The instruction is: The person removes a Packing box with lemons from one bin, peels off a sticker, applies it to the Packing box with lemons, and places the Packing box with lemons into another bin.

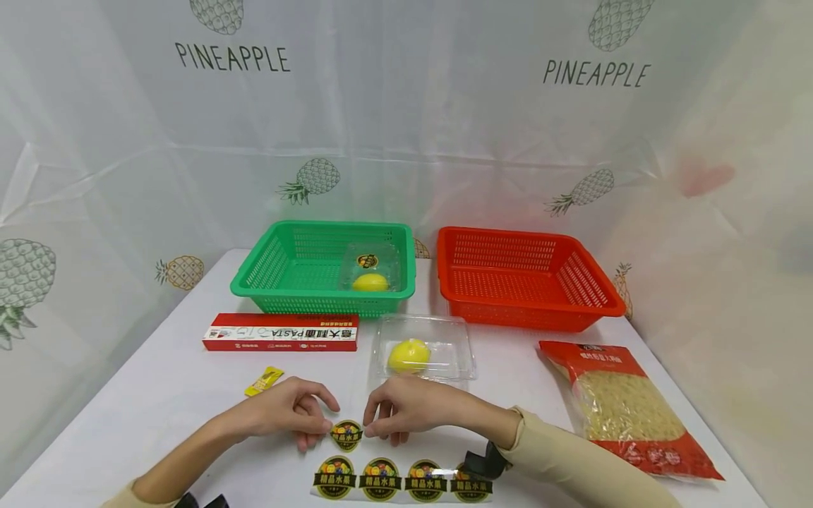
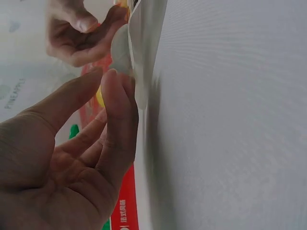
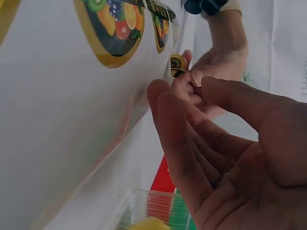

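My left hand (image 1: 286,413) pinches a round black-and-gold paper sticker (image 1: 346,436) by its edge, presumably sparing the adhesive. Sticker sits between my hands. White strip of four matching stickers (image 1: 380,480) lies nearest me, likely for reach. Right hand (image 1: 409,409): grip parted, nothing held.

The left hand (image 1: 293,413) pinches and the right hand (image 1: 411,406) faces it, thumb (image 3: 235,96) and fingers (image 3: 175,136) parted.
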### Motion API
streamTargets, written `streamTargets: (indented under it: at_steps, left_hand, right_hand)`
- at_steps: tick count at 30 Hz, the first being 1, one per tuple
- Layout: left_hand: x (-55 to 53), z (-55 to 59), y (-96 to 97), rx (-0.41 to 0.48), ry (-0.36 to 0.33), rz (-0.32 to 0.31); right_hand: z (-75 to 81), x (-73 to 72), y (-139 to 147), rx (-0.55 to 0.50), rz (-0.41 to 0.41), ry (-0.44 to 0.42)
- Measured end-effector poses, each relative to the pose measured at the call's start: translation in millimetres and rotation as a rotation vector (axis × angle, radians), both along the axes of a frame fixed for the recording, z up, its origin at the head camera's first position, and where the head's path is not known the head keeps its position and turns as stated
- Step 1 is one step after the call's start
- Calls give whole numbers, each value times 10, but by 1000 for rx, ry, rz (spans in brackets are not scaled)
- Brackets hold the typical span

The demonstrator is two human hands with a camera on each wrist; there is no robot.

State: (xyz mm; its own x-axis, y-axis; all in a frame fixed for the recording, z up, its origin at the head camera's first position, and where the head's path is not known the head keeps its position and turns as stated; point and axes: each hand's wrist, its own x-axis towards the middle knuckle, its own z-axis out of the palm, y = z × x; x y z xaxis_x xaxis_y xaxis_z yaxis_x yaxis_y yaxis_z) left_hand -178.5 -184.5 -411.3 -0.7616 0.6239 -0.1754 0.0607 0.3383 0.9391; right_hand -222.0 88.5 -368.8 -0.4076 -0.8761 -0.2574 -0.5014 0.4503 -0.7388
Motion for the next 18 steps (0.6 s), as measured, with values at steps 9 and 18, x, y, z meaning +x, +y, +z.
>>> streamTargets:
  at_steps: [9, 18]
  left_hand:
    - [-18, -5, 41, 29, 1, -15]
    - [-21, -21, 89, 50, -6, -43]
  right_hand:
    - [-33, 2, 0, -26, 2, -36]
    - [-20, 10, 13, -44, 3, -52]
